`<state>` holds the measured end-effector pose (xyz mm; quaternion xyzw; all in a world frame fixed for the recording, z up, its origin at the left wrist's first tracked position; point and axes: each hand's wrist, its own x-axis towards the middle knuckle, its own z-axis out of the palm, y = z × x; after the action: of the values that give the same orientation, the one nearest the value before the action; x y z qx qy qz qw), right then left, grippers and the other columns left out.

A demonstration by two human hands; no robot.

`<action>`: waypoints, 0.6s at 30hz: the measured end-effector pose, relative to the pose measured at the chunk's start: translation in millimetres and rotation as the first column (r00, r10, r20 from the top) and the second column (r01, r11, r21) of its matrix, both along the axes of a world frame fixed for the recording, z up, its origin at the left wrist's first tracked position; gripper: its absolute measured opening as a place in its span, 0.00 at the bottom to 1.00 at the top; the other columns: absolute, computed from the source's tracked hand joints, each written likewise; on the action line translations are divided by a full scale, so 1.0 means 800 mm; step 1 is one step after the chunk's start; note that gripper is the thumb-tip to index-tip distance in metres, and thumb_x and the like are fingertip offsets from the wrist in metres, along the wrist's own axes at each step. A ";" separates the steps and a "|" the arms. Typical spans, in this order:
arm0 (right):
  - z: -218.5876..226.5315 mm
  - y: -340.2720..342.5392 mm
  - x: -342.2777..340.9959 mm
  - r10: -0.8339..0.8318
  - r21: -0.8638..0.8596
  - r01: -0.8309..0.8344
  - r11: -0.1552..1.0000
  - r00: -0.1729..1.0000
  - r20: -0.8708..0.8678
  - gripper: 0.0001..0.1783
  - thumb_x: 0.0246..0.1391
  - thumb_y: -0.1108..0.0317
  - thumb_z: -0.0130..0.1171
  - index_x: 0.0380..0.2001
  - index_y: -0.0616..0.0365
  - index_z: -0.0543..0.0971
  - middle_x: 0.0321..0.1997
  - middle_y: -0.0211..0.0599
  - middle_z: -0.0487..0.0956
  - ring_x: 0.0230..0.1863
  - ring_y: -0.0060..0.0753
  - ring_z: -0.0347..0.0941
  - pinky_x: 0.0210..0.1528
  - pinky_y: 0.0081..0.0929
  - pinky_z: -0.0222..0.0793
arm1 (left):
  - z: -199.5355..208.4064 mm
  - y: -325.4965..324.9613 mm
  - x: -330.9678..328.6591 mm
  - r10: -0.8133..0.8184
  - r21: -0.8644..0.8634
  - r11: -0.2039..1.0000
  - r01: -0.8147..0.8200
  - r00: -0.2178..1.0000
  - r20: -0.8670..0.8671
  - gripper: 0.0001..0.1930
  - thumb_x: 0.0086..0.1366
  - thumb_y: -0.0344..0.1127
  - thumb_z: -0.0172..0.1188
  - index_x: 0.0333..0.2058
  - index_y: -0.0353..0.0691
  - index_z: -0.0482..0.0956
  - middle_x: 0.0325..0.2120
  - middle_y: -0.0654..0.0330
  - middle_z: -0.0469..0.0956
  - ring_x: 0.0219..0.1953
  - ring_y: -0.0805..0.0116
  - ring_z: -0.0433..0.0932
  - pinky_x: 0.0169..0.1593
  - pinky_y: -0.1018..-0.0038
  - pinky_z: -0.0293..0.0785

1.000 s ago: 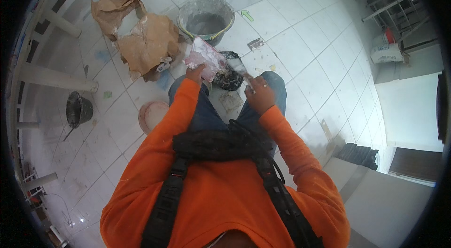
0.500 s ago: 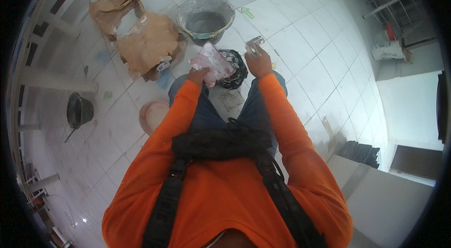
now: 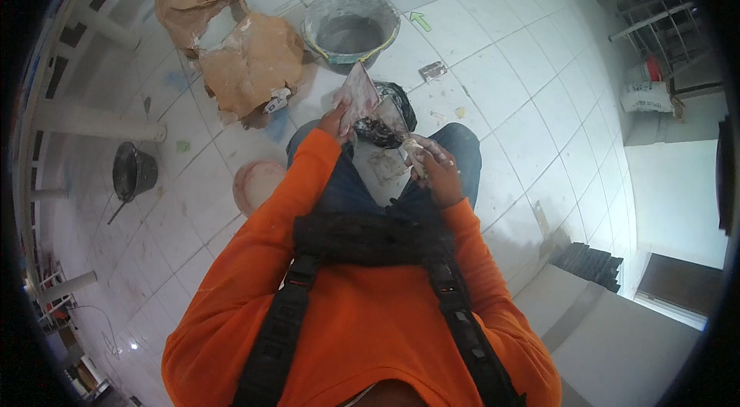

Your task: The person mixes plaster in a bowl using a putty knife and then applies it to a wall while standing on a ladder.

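My left hand (image 3: 333, 120) is closed on a pinkish, powder-smeared plastic bag (image 3: 358, 95), held upright between my knees. My right hand (image 3: 439, 172) grips the pale handle of a scraper (image 3: 393, 120). Its flat, greyish blade points up and left, toward the bag. Beneath and behind both is a round bundle of crumpled black plastic (image 3: 399, 101) on the floor. What lies inside it is mostly hidden. Just beyond stands a large bucket (image 3: 351, 52), grey with residue, with a yellowish handle.
Torn brown paper (image 3: 258, 60) with white powder lies at the far left. A pinkish round basin (image 3: 256, 187) sits by my left knee, and a small dark bucket (image 3: 135, 172) stands farther left. A small flat rectangular object (image 3: 433, 71) lies right of the large bucket.
My right hand has drawn back from beside the flat object on the floor toward my right knee, bringing the scraper to the bag. My left hand still holds the bag, now more upright.
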<state>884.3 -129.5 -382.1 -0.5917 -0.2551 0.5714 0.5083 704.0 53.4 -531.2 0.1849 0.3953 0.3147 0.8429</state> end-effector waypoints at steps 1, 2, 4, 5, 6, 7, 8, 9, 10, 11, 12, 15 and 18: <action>0.000 0.001 -0.001 -0.002 0.007 0.002 1.000 1.000 -0.010 0.17 0.56 0.66 0.47 0.48 0.56 0.73 0.26 0.27 0.75 0.19 0.15 0.66 0.17 0.13 0.59 | -0.003 0.001 0.000 0.001 0.002 1.000 -0.001 1.000 0.000 0.20 0.56 0.54 0.60 0.31 0.41 0.71 0.15 0.64 0.68 0.12 0.73 0.64 0.17 0.77 0.60; 0.000 0.002 -0.001 -0.003 0.015 0.003 1.000 1.000 -0.019 0.17 0.56 0.66 0.48 0.48 0.56 0.74 0.26 0.27 0.75 0.19 0.15 0.66 0.17 0.13 0.59 | -0.011 0.003 -0.001 0.001 0.013 1.000 -0.001 1.000 0.007 0.19 0.56 0.52 0.60 0.31 0.41 0.71 0.15 0.64 0.68 0.12 0.73 0.65 0.18 0.76 0.61; -0.001 0.005 -0.002 0.014 0.034 -0.014 0.999 1.000 0.012 0.18 0.55 0.66 0.48 0.49 0.58 0.72 0.25 0.29 0.75 0.19 0.15 0.66 0.17 0.13 0.58 | -0.037 0.007 -0.007 0.007 0.023 1.000 -0.008 1.000 0.011 0.18 0.57 0.50 0.60 0.31 0.40 0.71 0.15 0.65 0.68 0.12 0.73 0.65 0.18 0.75 0.62; -0.001 0.008 -0.003 0.029 0.053 -0.031 0.998 0.999 0.044 0.19 0.55 0.66 0.48 0.49 0.61 0.71 0.25 0.30 0.74 0.19 0.16 0.66 0.16 0.12 0.58 | -0.053 0.012 -0.012 0.007 0.083 0.996 -0.008 1.000 0.006 0.17 0.57 0.47 0.60 0.33 0.38 0.72 0.18 0.65 0.70 0.15 0.73 0.68 0.19 0.74 0.64; -0.001 0.011 -0.004 0.038 0.054 -0.040 0.998 0.998 0.042 0.19 0.55 0.66 0.48 0.49 0.61 0.71 0.25 0.30 0.74 0.19 0.16 0.66 0.16 0.12 0.58 | -0.068 0.015 -0.018 0.009 0.143 0.990 -0.008 1.000 -0.001 0.16 0.58 0.43 0.60 0.35 0.37 0.72 0.20 0.64 0.72 0.17 0.73 0.70 0.21 0.73 0.66; -0.005 0.015 0.001 0.022 0.041 -0.025 0.999 0.998 0.055 0.18 0.55 0.66 0.48 0.48 0.61 0.72 0.25 0.30 0.74 0.18 0.16 0.66 0.16 0.12 0.58 | -0.067 0.013 -0.011 0.003 0.141 0.990 -0.003 1.000 0.002 0.16 0.58 0.43 0.60 0.35 0.37 0.72 0.20 0.64 0.72 0.17 0.73 0.70 0.21 0.73 0.66; -0.008 0.020 0.004 0.008 0.031 -0.010 0.999 0.998 0.067 0.18 0.55 0.66 0.48 0.47 0.61 0.73 0.25 0.30 0.74 0.18 0.16 0.66 0.16 0.13 0.58 | -0.057 0.008 -0.004 0.000 0.174 0.985 0.006 0.999 -0.033 0.15 0.58 0.41 0.61 0.37 0.36 0.72 0.23 0.64 0.73 0.20 0.72 0.72 0.23 0.73 0.68; -0.011 0.026 0.008 0.004 0.031 -0.006 1.000 0.998 0.069 0.18 0.55 0.66 0.48 0.47 0.61 0.73 0.25 0.30 0.74 0.18 0.16 0.66 0.16 0.13 0.58 | -0.047 0.003 0.001 -0.001 0.207 0.978 0.015 0.998 -0.068 0.15 0.57 0.39 0.61 0.39 0.35 0.73 0.27 0.63 0.75 0.23 0.72 0.74 0.25 0.73 0.70; -0.014 0.035 0.012 0.019 0.022 -0.021 1.000 0.997 0.078 0.18 0.54 0.66 0.48 0.47 0.60 0.74 0.25 0.29 0.74 0.19 0.15 0.66 0.17 0.13 0.58 | -0.033 -0.003 0.000 -0.006 0.207 0.978 0.020 0.998 -0.068 0.15 0.57 0.39 0.61 0.39 0.35 0.73 0.27 0.63 0.75 0.23 0.72 0.74 0.25 0.73 0.70; -0.016 0.042 0.017 0.030 0.010 -0.031 0.999 0.996 0.089 0.18 0.54 0.65 0.48 0.47 0.58 0.74 0.26 0.27 0.75 0.19 0.15 0.66 0.18 0.14 0.59 | -0.018 -0.012 0.001 -0.064 0.302 0.946 0.115 0.983 -0.174 0.16 0.57 0.38 0.62 0.40 0.35 0.73 0.29 0.62 0.75 0.25 0.71 0.74 0.26 0.73 0.71; -0.026 0.053 0.022 0.020 0.009 -0.021 1.000 0.996 0.091 0.18 0.54 0.65 0.48 0.47 0.58 0.74 0.26 0.27 0.75 0.19 0.15 0.66 0.18 0.14 0.59 | -0.003 -0.020 0.002 -0.110 0.383 0.898 0.218 0.953 -0.283 0.16 0.56 0.38 0.62 0.40 0.36 0.73 0.31 0.61 0.75 0.26 0.71 0.75 0.27 0.74 0.72; -0.075 0.092 0.038 0.014 0.169 -0.067 0.983 0.956 0.294 0.18 0.54 0.65 0.48 0.47 0.59 0.74 0.25 0.29 0.75 0.17 0.15 0.65 0.17 0.14 0.58 | 0.036 -0.036 0.001 -0.377 0.409 0.818 0.404 0.914 -0.149 0.20 0.61 0.37 0.56 0.49 0.33 0.68 0.38 0.61 0.74 0.34 0.74 0.74 0.38 0.76 0.73; -0.088 0.111 0.041 -0.003 0.112 -0.021 0.994 0.977 0.212 0.17 0.54 0.65 0.48 0.45 0.59 0.75 0.23 0.30 0.74 0.16 0.16 0.64 0.16 0.14 0.57 | 0.003 -0.020 -0.018 -0.324 0.365 0.855 0.369 0.929 -0.180 0.14 0.59 0.42 0.59 0.38 0.38 0.72 0.25 0.64 0.73 0.23 0.74 0.72 0.25 0.77 0.69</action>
<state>917.1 -40.4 -452.7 -0.6182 -0.3426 0.4919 0.5083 689.3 37.6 -529.0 0.4357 0.3310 0.2196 0.8077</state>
